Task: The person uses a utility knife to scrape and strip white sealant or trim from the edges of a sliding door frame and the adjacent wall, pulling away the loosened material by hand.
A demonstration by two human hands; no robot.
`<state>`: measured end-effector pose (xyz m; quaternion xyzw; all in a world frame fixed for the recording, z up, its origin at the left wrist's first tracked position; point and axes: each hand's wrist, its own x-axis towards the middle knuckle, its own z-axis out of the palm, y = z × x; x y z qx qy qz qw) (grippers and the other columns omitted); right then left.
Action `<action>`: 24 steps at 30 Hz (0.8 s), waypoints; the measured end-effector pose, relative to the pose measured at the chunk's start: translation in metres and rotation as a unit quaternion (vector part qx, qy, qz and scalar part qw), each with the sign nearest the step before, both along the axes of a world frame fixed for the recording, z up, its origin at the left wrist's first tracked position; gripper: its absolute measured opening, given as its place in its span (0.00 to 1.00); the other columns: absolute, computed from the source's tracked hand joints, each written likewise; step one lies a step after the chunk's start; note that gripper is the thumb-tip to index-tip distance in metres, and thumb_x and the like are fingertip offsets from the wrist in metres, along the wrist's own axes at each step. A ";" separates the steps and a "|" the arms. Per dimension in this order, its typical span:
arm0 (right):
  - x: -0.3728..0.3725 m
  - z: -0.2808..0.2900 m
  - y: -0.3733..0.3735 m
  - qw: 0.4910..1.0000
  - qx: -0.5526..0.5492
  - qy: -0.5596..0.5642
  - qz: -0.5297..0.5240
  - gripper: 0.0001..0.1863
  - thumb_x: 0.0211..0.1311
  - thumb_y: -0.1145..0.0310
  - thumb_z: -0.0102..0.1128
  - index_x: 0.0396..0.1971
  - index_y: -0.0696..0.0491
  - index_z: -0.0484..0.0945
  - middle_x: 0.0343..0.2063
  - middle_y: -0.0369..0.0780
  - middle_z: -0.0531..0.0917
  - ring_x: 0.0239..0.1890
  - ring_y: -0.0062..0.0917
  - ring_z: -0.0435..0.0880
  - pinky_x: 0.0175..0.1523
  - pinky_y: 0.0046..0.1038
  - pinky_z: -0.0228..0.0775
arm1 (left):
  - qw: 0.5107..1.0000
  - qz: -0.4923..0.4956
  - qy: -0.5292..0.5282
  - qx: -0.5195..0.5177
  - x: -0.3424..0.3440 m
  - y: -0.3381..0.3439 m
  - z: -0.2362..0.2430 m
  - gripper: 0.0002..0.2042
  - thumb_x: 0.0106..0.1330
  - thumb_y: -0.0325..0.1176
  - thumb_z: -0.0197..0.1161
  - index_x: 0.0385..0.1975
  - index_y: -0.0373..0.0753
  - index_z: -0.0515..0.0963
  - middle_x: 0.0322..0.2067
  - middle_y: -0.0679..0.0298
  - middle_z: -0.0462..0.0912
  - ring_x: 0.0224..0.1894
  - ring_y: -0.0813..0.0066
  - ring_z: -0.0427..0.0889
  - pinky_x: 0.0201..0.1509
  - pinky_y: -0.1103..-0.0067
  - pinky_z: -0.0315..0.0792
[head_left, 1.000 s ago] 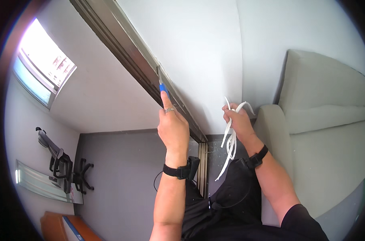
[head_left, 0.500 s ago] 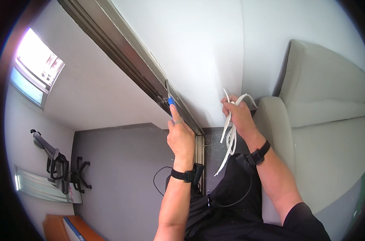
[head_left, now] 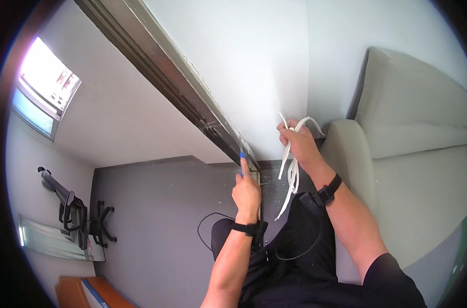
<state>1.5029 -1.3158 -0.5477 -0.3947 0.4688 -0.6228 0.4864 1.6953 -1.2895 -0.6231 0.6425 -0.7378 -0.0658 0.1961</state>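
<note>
Here we are, our left hand (head_left: 247, 195) closed round a blue-handled tool (head_left: 243, 155), forefinger stretched along it at the lower edge of the metal door frame (head_left: 192, 97), while our right hand (head_left: 303, 146) pinches dangling white strips (head_left: 293, 179) beside the beige sofa (head_left: 349, 154).

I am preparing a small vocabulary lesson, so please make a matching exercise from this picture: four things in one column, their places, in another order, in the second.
Things
1. blue tool
2. white strips
3. sofa
4. office chair

Places
A. near the picture's right edge
B. held in the left hand
C. toward the picture's left edge
D. held in the right hand

Pairs: 1-B; 2-D; 3-A; 4-C
</note>
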 end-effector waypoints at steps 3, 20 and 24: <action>0.004 0.003 -0.004 0.999 -0.025 0.042 0.005 0.08 0.63 0.66 0.53 0.32 0.55 0.75 0.17 0.30 0.70 0.21 0.13 0.65 0.26 0.19 0.55 | 0.999 -0.014 0.005 0.031 0.004 0.025 0.004 0.31 0.64 0.26 0.52 0.69 0.46 0.55 0.29 0.47 0.78 0.28 0.45 0.80 0.32 0.58 0.75; 0.102 0.180 -0.112 0.809 -0.201 0.490 -0.254 0.11 0.54 0.64 0.60 0.25 0.58 0.79 0.21 0.52 0.82 0.27 0.48 0.83 0.35 0.43 0.76 | 0.957 0.054 0.285 0.025 0.084 0.055 0.065 0.25 0.67 0.27 0.52 0.66 0.37 0.62 0.30 0.41 0.80 0.32 0.44 0.81 0.37 0.63 0.73; 0.101 0.183 -0.112 0.787 -0.156 0.542 -0.249 0.12 0.52 0.63 0.63 0.24 0.59 0.79 0.22 0.52 0.82 0.28 0.48 0.83 0.37 0.42 0.76 | 0.948 0.052 0.313 0.008 0.090 0.056 0.059 0.25 0.68 0.26 0.52 0.66 0.37 0.61 0.31 0.41 0.81 0.32 0.46 0.81 0.38 0.64 0.73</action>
